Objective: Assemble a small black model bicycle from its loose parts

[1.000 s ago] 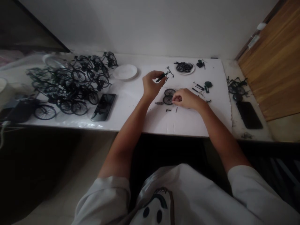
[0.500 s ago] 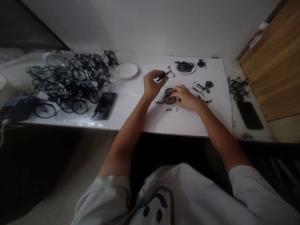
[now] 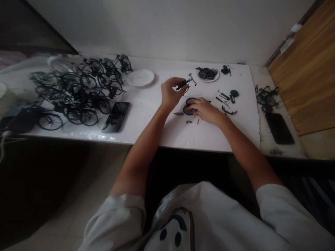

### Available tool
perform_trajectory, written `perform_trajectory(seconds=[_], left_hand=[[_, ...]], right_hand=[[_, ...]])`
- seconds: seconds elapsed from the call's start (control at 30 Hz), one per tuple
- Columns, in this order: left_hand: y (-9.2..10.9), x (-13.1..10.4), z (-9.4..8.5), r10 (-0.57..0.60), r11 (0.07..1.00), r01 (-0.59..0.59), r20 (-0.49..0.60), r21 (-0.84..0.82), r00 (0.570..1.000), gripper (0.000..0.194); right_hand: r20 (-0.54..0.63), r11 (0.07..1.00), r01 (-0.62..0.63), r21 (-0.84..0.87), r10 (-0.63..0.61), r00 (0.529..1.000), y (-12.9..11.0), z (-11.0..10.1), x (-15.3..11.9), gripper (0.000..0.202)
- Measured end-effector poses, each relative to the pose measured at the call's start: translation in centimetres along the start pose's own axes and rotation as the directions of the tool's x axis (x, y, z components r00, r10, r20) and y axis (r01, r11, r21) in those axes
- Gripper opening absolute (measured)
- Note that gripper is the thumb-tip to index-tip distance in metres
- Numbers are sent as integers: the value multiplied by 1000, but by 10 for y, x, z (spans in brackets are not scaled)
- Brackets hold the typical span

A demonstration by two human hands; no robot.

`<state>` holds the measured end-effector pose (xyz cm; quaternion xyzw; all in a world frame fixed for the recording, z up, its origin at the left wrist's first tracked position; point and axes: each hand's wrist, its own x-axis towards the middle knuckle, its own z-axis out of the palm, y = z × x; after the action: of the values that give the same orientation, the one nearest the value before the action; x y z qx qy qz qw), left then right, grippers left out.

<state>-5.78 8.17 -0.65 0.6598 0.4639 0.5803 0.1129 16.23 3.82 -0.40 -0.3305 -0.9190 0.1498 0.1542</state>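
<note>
A small dark bicycle frame with handlebars and no wheels showing is pinched between the thumb and fingers of my left hand, raised over the white board. Lower and to the right, my right hand rests at small black spoked wheels lying on the board. Its fingertips cover part of them, and whether they grip anything is hidden. Left of the wheels lies a small dark oval part. Two tiny pieces sit just below, one of them a short dark bit.
Several assembled toy bicycles crowd the left, beside a phone and a white plate. A plate of black parts stands behind. Loose parts lie right, with a dark phone farther right.
My right hand has shifted slightly, and its fingers now lie flatter over the wheels, which have moved a little. My left hand still holds the bicycle frame in nearly the same place.
</note>
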Motion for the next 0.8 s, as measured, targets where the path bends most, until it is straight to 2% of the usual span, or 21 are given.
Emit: perform_trajectory(seconds=[0.17, 0.3, 0.43, 0.57, 0.7, 0.8], left_hand=[[-1, 0, 0, -1, 1000, 1, 9, -5, 1000, 18], [-3, -1, 0, 12, 1000, -12, 6, 11, 1000, 18], [-4, -1, 1, 11, 1000, -11, 16, 14, 1000, 19], [-5, -1, 1, 10, 1000, -10, 9, 23, 1000, 19], [-7, -1, 2, 7, 1000, -8, 21, 29, 1000, 19], [-8, -1, 2, 1, 1000, -1, 28, 23, 1000, 19]], right_hand=[[-47, 999, -7, -44, 5, 999, 0, 1, 2, 41], [-45, 1000, -11, -8, 10, 999, -3, -5, 0, 23], [-29, 1000, -11, -2, 11, 1000, -6, -10, -2, 30], [-17, 999, -25, -46, 24, 1000, -15, -12, -1, 26], [-7, 994, -67, -83, 67, 998, -27, -17, 0, 26], [-37, 988, -127, -86, 124, 992, -27, -21, -1, 31]])
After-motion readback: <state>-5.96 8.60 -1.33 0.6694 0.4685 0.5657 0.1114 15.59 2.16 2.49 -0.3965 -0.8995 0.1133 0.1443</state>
